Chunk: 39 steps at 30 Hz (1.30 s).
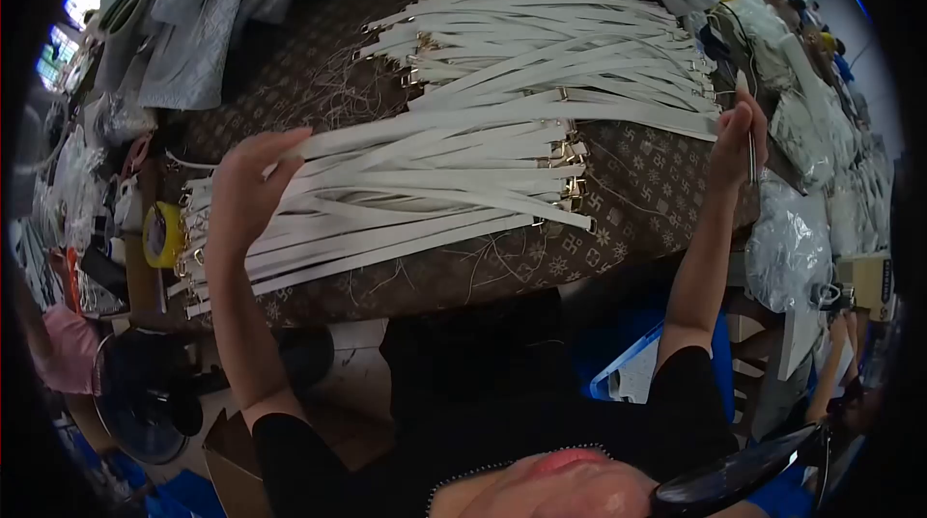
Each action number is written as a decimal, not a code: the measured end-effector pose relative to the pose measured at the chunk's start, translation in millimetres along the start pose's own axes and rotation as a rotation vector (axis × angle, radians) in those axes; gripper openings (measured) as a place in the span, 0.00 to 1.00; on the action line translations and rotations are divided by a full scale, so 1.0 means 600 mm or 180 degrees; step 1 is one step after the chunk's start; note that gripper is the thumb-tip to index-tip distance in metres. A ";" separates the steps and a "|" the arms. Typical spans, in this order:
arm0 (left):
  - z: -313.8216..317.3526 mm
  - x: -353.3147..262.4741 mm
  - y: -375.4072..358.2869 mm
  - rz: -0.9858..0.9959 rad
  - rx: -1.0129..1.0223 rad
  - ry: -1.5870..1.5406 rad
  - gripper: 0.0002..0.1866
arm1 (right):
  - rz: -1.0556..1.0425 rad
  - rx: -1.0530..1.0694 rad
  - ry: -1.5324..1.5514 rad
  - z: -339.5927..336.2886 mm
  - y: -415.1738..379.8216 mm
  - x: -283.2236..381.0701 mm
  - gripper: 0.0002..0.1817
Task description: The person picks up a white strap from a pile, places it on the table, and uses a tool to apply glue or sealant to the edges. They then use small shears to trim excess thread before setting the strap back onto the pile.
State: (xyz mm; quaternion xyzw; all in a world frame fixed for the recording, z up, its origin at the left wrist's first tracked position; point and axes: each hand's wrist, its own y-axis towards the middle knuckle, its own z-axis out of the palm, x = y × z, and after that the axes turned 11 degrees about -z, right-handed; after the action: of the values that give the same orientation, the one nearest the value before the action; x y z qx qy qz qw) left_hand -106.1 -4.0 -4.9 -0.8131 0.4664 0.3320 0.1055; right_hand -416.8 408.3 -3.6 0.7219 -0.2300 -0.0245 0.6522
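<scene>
A long white strap (492, 115) stretches across the table between my two hands. On the left, my left hand (253, 175) pinches one end of it between thumb and fingers. My right hand (740, 140) is closed at the strap's far end, around a slim metal tool (752, 163) whose kind I cannot tell. Beneath the strap lies a near pile of white straps (415, 192), with gold-coloured buckles (574, 180) at its right end. Behind it is a second pile of white straps (541, 30), beside my right hand.
A brown patterned cloth (637, 199) covers the table, with loose thread (333, 88) scattered on it. Grey-white bags (188, 45) line the back. A yellow tape roll (162, 235) stands at the left edge. Clear plastic (787, 248) hangs at the right, and a blue bin (618, 364) sits below.
</scene>
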 end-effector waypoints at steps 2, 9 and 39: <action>-0.003 -0.038 0.068 0.0071 0.0046 0.0422 0.16 | 0.0007 -0.0085 0.0268 0.029 0.009 -0.044 0.16; 0.105 -0.029 0.220 0.0998 -0.1148 0.1374 0.20 | -0.0116 -0.0424 0.0919 0.102 0.108 -0.141 0.11; 0.227 -0.087 -0.064 0.1943 -0.0560 0.0432 0.10 | 0.0860 0.0455 0.2241 -0.028 -0.209 0.293 0.23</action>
State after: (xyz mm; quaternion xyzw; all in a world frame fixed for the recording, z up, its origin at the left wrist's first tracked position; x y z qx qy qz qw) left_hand -152.3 118.5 -79.8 -0.6620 0.6642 0.3323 -0.1011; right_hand -216.6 365.1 -73.8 0.6929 -0.0860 0.3272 0.6367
